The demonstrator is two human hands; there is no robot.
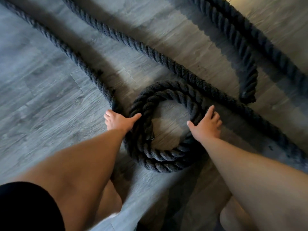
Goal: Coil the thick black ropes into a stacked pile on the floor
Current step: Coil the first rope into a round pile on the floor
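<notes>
**Head view.** The coil (160, 155) of thick black twisted rope, a few turns high, lies flat on the grey wood-plank floor (41, 97) between the two hands.

- **Left hand:** The left hand (120, 121) sits on the coil's left rim, thumb laid across the turns. Its fingers bend over the outer side. Whether they grasp rope cannot be determined.
- **Right hand:** The right hand (205, 124) rests released on the right rim, fingers straight.
- **Feed strand:** The uncoiled feed strand (70, 53) meets the coil just beyond the left hand. Its long axis runs away and to the left.
- **Judgement:** The left hand is nearer and should draw in the next turn.
</notes>
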